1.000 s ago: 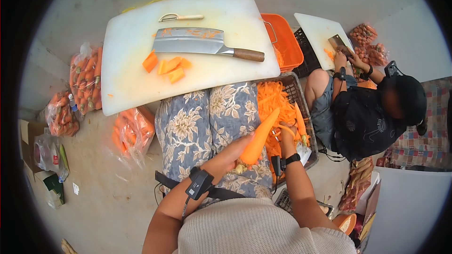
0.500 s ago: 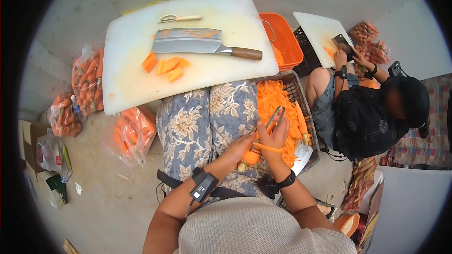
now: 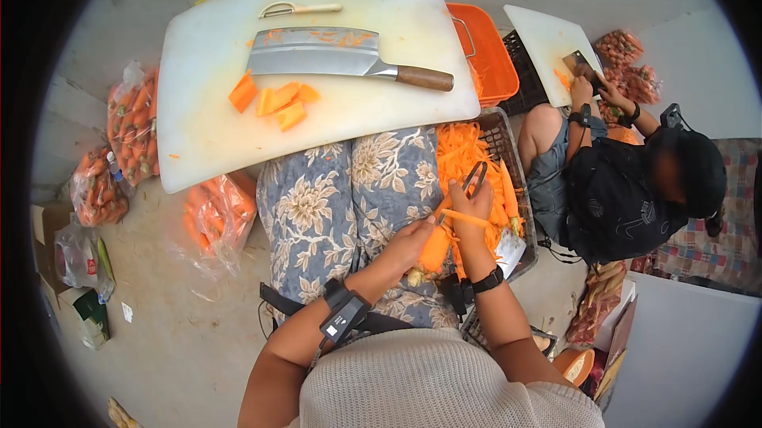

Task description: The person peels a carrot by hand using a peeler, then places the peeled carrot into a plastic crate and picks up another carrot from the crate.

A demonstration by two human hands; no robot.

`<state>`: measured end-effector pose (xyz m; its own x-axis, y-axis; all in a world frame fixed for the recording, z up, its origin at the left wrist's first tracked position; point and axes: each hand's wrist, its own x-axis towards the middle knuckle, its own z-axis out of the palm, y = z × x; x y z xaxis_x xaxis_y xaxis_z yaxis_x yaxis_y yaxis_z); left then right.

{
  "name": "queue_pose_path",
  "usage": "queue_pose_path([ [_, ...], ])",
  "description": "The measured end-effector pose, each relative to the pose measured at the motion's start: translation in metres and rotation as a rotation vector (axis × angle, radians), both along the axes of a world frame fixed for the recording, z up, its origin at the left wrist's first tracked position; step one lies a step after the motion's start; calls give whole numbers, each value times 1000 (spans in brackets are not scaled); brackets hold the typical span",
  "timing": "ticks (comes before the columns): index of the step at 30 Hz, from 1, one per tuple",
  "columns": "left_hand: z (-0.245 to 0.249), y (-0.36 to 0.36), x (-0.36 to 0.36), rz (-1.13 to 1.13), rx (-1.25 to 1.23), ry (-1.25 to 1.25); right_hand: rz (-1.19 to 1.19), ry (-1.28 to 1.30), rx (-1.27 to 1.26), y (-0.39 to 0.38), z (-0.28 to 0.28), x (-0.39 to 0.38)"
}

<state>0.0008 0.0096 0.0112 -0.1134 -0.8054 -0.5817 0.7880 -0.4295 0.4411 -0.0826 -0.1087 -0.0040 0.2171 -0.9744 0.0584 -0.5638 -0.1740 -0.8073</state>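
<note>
My left hand [image 3: 407,245] is closed around a thick orange carrot [image 3: 433,251], held above my lap with its stem end toward me. Closed on a metal peeler [image 3: 477,175], my right hand [image 3: 473,206] is just right of the carrot. A strip of carrot peel [image 3: 466,218] lies across the right hand. The peeler's blade is partly hidden by the fingers. Beneath and beyond the right hand, a dark crate [image 3: 509,139] holds a heap of carrot peelings [image 3: 456,150], some peeled carrots and a metal blade [image 3: 510,252].
Ahead, a white cutting board [image 3: 381,3] carries a cleaver [image 3: 317,53], carrot chunks [image 3: 278,98] and another peeler [image 3: 302,9]. An orange bin [image 3: 496,55] stands to its right. Bagged carrots [image 3: 135,122] are at left. A co-worker [image 3: 627,190] cuts at another board [image 3: 548,39].
The view has shifted slightly, so the board sits higher. My right hand with the peeler has moved a little up and right, and more of the carrot shows.
</note>
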Motion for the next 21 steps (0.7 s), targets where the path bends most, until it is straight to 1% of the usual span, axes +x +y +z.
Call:
queue_pose_path([
  [5, 3, 0, 3, -10, 3, 36, -23, -56, 39, -13, -13, -1],
  [7, 2, 0, 3, -22, -5, 37, -92, -80, 114, -23, -25, -5],
  [11, 1, -1, 2, -42, 6, 36, -114, -26, 106, -45, -45, -11],
  [17, 3, -1, 3, -57, 36, 22, -127, -59, 189, -54, -41, -6],
  [19, 4, -1, 4, -62, 35, 14, -101, -15, 179, -57, -38, -7],
  [21, 5, -1, 3, -71, 30, 4, -107, -68, 173, -72, -66, -16],
])
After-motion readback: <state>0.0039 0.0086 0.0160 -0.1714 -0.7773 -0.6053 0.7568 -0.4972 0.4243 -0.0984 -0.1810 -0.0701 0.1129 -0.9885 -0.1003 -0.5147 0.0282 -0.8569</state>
